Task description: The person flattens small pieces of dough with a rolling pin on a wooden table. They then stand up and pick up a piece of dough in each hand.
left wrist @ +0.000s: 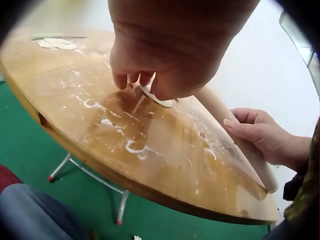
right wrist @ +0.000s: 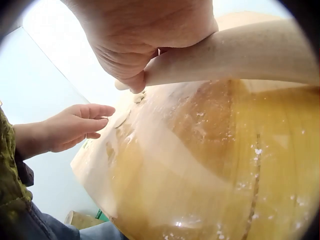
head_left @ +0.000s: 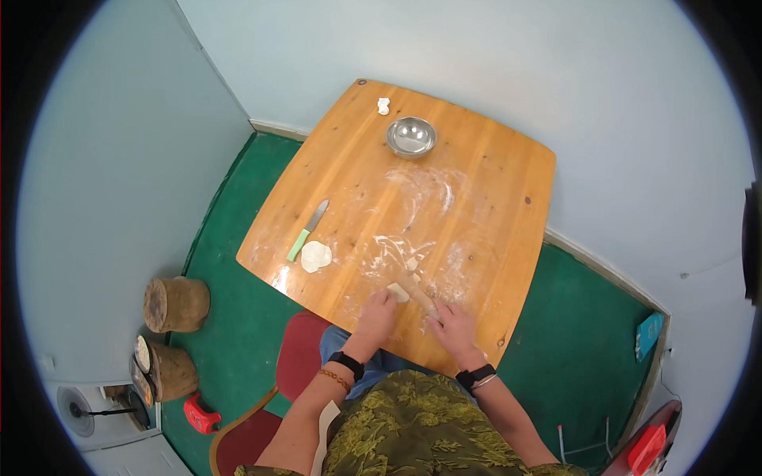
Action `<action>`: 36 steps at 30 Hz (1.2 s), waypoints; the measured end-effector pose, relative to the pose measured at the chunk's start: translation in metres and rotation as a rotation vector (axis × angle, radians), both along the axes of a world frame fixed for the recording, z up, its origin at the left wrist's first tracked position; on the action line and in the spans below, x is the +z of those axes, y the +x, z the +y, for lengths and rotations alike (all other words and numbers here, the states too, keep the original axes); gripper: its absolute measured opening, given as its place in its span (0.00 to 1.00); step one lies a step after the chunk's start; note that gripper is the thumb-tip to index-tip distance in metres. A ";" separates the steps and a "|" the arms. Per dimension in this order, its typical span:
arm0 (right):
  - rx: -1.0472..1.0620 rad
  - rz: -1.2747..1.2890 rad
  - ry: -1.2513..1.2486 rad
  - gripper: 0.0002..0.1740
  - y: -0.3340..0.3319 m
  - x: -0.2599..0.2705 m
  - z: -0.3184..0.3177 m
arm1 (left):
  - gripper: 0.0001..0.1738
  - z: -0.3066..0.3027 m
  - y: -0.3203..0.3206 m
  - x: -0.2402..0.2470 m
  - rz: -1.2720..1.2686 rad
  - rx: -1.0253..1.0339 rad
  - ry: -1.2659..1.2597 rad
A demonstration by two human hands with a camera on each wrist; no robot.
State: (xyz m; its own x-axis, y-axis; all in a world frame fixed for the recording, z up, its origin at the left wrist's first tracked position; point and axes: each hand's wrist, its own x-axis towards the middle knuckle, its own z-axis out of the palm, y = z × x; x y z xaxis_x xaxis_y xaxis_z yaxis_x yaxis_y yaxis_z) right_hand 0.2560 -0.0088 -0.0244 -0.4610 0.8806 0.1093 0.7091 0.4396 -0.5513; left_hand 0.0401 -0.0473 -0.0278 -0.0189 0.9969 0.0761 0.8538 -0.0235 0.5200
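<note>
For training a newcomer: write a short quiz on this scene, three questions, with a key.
1. Multiple choice: which hand grips the rolling pin? A) left; B) right; C) neither.
2. True or false: the knife lies on the table beside the dough pile.
3. Fill in: the metal ____ stands nearer the table's far edge than the knife does.

Key:
1. B, the right hand.
2. True.
3. Bowl.
</note>
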 end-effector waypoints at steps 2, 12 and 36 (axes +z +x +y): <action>0.050 -0.047 0.062 0.26 -0.011 0.000 -0.002 | 0.18 -0.009 0.004 0.012 0.055 0.016 0.064; 0.082 -0.206 0.113 0.29 -0.021 0.013 -0.013 | 0.10 0.004 -0.012 0.028 -0.071 0.204 0.276; -0.051 -0.334 0.060 0.34 -0.027 0.014 0.005 | 0.06 0.037 -0.032 0.004 -0.140 0.094 0.190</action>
State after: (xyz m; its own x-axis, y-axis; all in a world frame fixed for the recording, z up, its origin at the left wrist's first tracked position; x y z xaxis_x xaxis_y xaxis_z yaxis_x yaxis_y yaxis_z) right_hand 0.2291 -0.0038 -0.0101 -0.4360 0.8999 0.0125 0.8678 0.4240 -0.2592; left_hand 0.0083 -0.0107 -0.0241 -0.1344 0.9583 0.2522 0.7768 -0.0561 0.6273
